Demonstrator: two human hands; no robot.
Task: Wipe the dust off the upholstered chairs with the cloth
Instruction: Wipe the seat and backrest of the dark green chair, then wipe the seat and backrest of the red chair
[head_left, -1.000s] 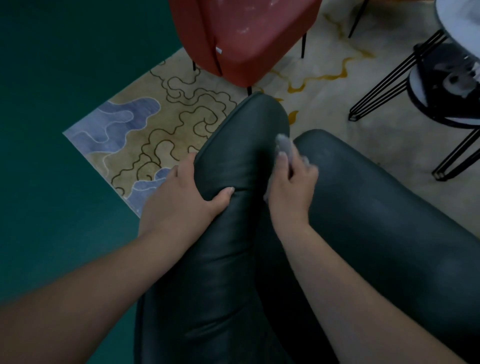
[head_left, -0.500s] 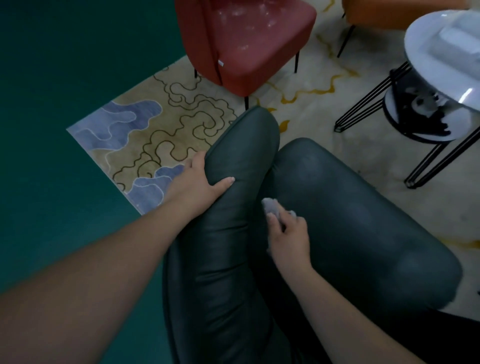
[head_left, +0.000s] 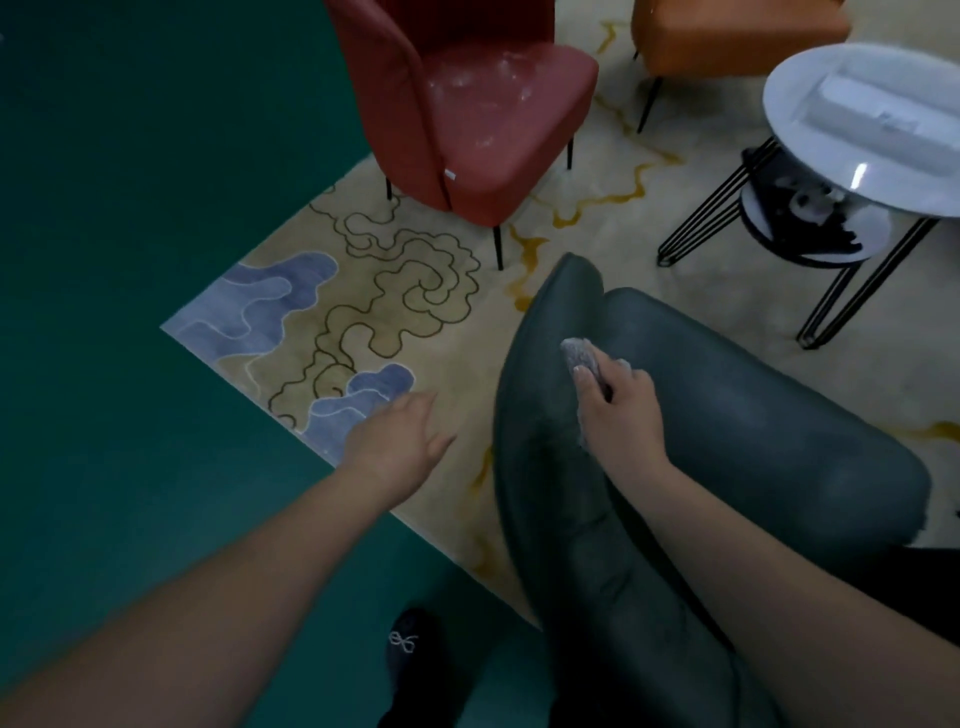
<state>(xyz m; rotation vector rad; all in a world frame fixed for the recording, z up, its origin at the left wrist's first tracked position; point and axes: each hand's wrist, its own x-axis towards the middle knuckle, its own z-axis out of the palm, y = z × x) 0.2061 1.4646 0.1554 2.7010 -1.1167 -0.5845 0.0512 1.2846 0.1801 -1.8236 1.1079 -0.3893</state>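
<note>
- I see my right hand (head_left: 621, 410) reaching forward over the dark green chair (head_left: 753, 447), the forearm running in from the lower right corner.
- Its fingers are curled round a small pale cloth (head_left: 582, 353), clamped on it; the cloth bunches out past the fingertips and a strip of it shows under the palm side.
- The cloth is pressed against the chair where the backrest meets the seat, near the top end of that crease.
- My left hand (head_left: 402, 436) hangs out in the air to the left of the dark green chair, apart from it, above the patterned rug (head_left: 374, 306).
- The left hand's fingers are spread and fairly straight, holding nothing; the hand is blurred, so finer detail I cannot tell.
- The left forearm comes in from the lower left corner and crosses the green floor (head_left: 104, 260).
- Beyond the rug's pattern stands a red chair (head_left: 483, 114) with pale smears on its seat, and an orange chair (head_left: 727, 36) is at the top edge.
- A round white worktop (head_left: 810, 135) on black wire legs is at the right.
- A dark shoe (head_left: 413, 654) shows on the floor at the bottom.
</note>
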